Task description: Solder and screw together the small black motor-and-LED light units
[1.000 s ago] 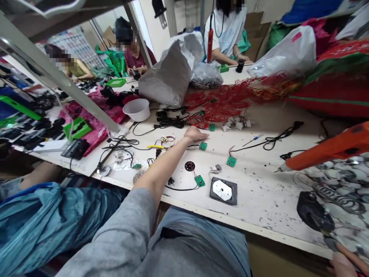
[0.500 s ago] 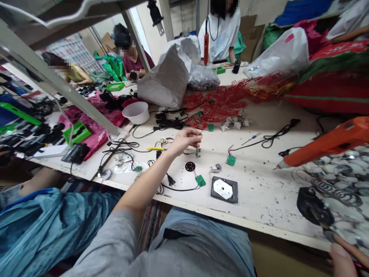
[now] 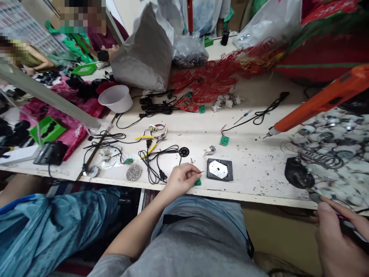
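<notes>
My left hand (image 3: 182,179) is closed in a pinch on a thin wire (image 3: 202,171), whose reddish end sticks out to the right. Just below those fingertips, partly covered, lies a green circuit board (image 3: 197,182). Right of the hand is a dark rectangular block (image 3: 230,175) with a white metal plate (image 3: 218,169) on it. My right hand (image 3: 336,238) grips a soldering iron (image 3: 348,227) by its dark handle, at the lower right. Its front end is beside a black stand (image 3: 298,173) with a coil spring (image 3: 325,157). A perforated black disc (image 3: 183,152) lies beyond my left hand.
An orange electric screwdriver (image 3: 317,104) hangs at the right over many white round parts (image 3: 340,142). Yellow-handled pliers (image 3: 152,142), black plug cords (image 3: 152,163) and another circuit board (image 3: 224,140) lie on the bench. A white bowl (image 3: 115,99) and red wires (image 3: 207,84) are farther back.
My left hand has come down toward the bench's front edge, over the circuit board. My right hand with the soldering iron shows more fully. The view has tilted downward.
</notes>
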